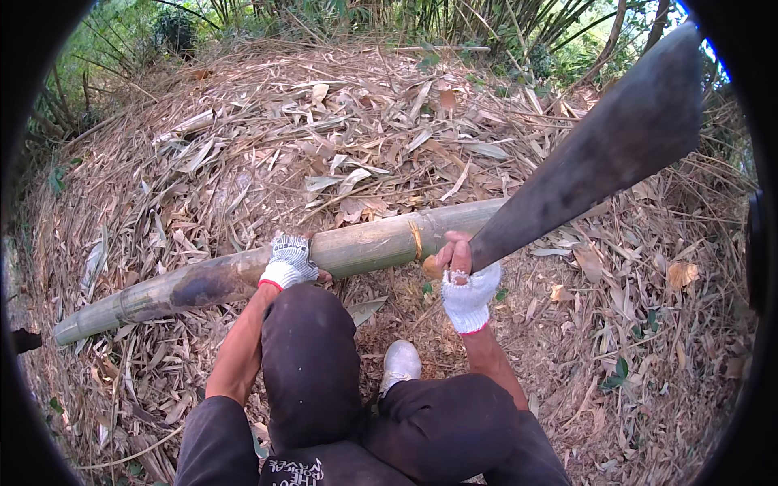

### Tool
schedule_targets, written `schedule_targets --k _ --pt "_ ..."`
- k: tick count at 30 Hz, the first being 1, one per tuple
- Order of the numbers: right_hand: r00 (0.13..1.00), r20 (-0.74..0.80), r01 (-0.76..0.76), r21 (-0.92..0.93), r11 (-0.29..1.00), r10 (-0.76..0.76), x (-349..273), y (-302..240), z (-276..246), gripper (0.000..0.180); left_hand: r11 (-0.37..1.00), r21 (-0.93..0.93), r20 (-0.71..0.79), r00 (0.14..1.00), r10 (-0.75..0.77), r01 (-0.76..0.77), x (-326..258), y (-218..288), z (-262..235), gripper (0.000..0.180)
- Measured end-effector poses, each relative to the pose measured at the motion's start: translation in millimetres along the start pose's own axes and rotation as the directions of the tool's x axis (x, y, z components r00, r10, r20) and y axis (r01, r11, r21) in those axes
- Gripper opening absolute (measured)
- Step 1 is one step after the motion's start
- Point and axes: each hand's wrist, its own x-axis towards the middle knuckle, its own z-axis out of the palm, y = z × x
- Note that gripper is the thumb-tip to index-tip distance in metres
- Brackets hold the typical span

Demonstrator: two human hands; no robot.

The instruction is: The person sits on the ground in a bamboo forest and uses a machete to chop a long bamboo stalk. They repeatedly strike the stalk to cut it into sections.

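A thick bamboo pole (369, 245) lies across the ground in front of me, running from the lower left up to the right. Near one of its joints a fresh yellow notch (416, 240) shows. My left hand (292, 261), in a white fingerless glove, is wrapped over the pole left of the notch. In my right hand (468, 283), gloved the same way, is the handle of a machete (596, 150). Its broad dark blade is raised toward the upper right and hides part of the pole's right end.
Dry bamboo leaves (356, 182) and thin stalks cover the ground. Green bamboo stems (486, 24) stand along the far edge. My bent knees (312, 348) are close to the pole, and one light-coloured shoe (401, 363) shows between them.
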Motion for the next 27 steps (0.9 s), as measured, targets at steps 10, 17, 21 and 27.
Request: schedule_targets --k 10,17,21,27 --pt "0.783 0.252 -0.193 -0.77 0.608 0.568 -42 133 -35 0.037 0.999 -0.011 -0.03 0.998 -0.046 0.046 24 -3 -16 0.08" --pt "0.739 0.15 -0.324 -0.776 0.542 0.657 -51 182 -38 0.04 0.993 0.014 0.069 0.99 -0.12 0.119 72 -3 -12 0.071" --pt "0.743 0.152 -0.321 -0.774 0.546 0.652 -55 188 -33 0.041 0.986 -0.119 0.098 0.99 -0.103 0.114 72 -18 8 0.071" --pt "0.745 0.131 -0.383 -0.719 0.581 0.654 -57 145 -44 0.043 0.995 -0.039 0.072 0.993 -0.09 0.093 42 7 -17 0.074"
